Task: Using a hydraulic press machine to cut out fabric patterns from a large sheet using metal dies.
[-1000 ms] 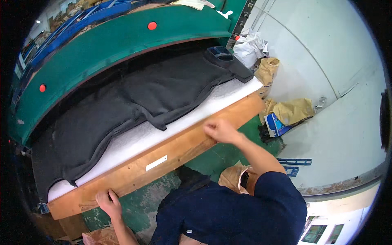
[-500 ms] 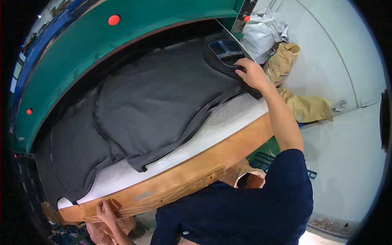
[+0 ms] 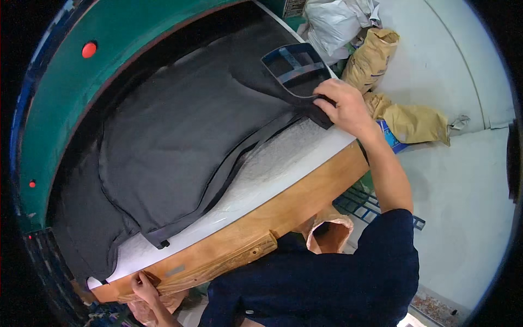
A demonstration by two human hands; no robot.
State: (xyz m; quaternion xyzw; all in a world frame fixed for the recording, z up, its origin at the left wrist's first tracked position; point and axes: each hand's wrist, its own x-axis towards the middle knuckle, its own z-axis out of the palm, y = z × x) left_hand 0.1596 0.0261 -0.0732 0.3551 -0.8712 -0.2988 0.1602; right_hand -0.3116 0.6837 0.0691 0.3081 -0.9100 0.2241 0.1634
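Note:
A large black moulded sheet (image 3: 158, 141) with creased, stepped edges lies over a white work surface (image 3: 239, 204). Near its far right end is a framed, window-like opening (image 3: 294, 65), with blue strips showing through it. My right hand (image 3: 346, 106) is closed on the sheet's rim by the near corner of this opening, thumb below and fingers on top. Down at the left, my left hand (image 3: 144, 288) rests at the wooden board (image 3: 305, 199) along the front, its fingers curled by a small brown piece or notch; what they grip, if anything, is hidden.
A green machine beam (image 3: 60, 109) with red buttons arches over the sheet's far side. White plastic bags (image 3: 332, 27) and brown paper sacks (image 3: 373, 57) stand at the right by a pale wall. An open paper sack (image 3: 329, 234) and a blue rack (image 3: 359, 204) sit below the board.
My view has shifted, so the beam and sheet appear farther left. My right hand keeps its hold, and the opening's frame looks more tilted up. My left hand stays by the board.

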